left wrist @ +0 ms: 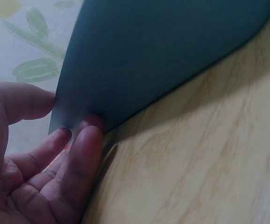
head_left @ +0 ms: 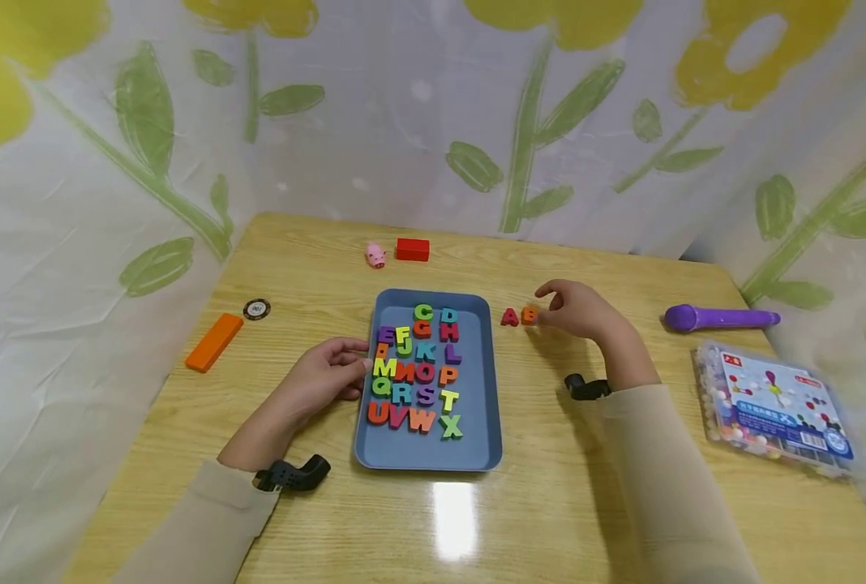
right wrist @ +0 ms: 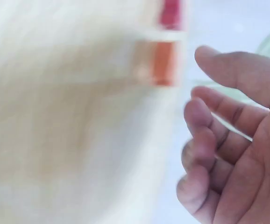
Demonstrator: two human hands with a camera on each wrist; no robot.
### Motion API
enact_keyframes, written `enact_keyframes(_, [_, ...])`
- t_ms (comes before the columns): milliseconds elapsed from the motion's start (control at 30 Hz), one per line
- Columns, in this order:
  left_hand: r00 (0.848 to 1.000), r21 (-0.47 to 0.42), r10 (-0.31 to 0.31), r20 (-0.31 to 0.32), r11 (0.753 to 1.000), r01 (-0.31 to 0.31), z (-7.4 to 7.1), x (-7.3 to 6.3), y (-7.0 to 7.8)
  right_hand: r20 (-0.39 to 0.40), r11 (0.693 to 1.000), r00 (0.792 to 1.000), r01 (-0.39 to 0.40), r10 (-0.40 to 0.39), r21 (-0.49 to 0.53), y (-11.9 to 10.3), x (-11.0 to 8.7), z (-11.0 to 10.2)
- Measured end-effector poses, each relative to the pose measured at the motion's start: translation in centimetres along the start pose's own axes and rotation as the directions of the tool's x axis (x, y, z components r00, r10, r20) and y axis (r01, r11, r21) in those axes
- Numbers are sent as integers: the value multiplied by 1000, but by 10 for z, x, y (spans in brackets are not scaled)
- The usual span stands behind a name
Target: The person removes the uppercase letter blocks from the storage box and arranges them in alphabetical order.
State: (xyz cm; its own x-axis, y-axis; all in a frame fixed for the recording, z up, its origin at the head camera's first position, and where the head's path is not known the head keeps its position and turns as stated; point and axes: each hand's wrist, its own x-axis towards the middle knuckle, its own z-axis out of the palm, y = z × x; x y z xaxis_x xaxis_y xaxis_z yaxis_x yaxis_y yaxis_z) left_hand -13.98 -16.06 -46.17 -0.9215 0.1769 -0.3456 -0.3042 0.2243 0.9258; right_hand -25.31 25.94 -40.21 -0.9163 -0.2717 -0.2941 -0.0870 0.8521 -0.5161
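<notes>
A blue-grey tray (head_left: 427, 460) lies on the wooden table, with several colourful letter pieces (head_left: 424, 373) in rows inside it. My left hand (head_left: 325, 377) holds the tray's left edge. In the left wrist view its thumb (left wrist: 32, 101) meets the rim, while other fingers touch the outer wall. Right of the tray, a red letter A (head_left: 509, 317) and an orange letter B (head_left: 529, 315) sit side by side on the table. My right hand (head_left: 582, 312) is just right of the B. The right wrist view shows its fingers loosely bent, with nothing between them.
Behind the tray are a pink pig figure (head_left: 376, 255) and a red block (head_left: 413, 250). An orange block (head_left: 214, 343) and a round chip (head_left: 256, 309) lie left. At right are a purple microphone-shaped object (head_left: 721, 318) and a clear box (head_left: 776, 405). A flowered curtain (head_left: 375, 122) backs the table.
</notes>
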Motion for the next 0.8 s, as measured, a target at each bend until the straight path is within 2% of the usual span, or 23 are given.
enact_keyframes(133, [1000,4,2,6,1000,-2,0,0,0,-59,997,996,70,-71,-24,-38,-6,-7])
enact_keyframes(233, [1000,1,4,3,1000,-4,0,0,0,-62,988,987,146,-149,-53,-76,-1,0])
enact_keyframes(333, [1000,-5,11,4,1000,-11,0,0,0,-18,972,976,213,-216,-101,-112,11,13])
enact_keyframes(433, [1000,-16,7,0,1000,-7,1,1,1,71,956,967,251,-243,-149,-137,27,28])
enact_keyframes(533, [1000,-24,-2,-4,1000,2,2,1,0,178,949,959,252,-219,-189,-149,42,42])
enact_keyframes(633, [1000,-24,-9,-12,1000,9,2,0,0,252,945,951,239,-180,-224,-154,52,52])
enact_keyframes(800, [1000,-8,-5,-26,1000,4,0,1,-1,265,937,949,241,-172,-253,-158,58,59])
